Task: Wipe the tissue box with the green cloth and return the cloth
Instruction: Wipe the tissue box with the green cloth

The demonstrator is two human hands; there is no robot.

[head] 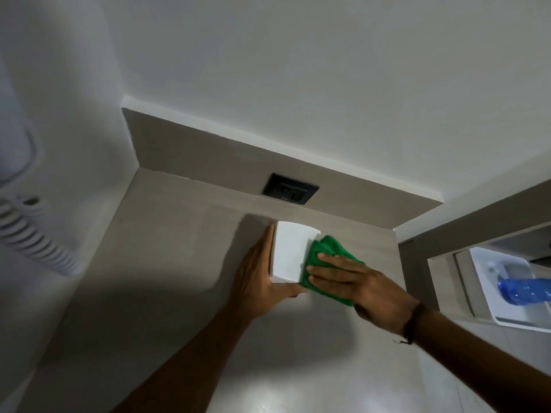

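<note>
A white tissue box stands on the beige counter near the back ledge. My left hand grips its left side, with the thumb under its near edge. A folded green cloth lies against the box's right side. My right hand presses flat on the cloth, fingers spread toward the box. A dark band sits on the right wrist.
A black wall socket is set in the ledge behind the box. A white coiled cord hangs on the left wall. At the right, a white tray holds a blue plastic bottle.
</note>
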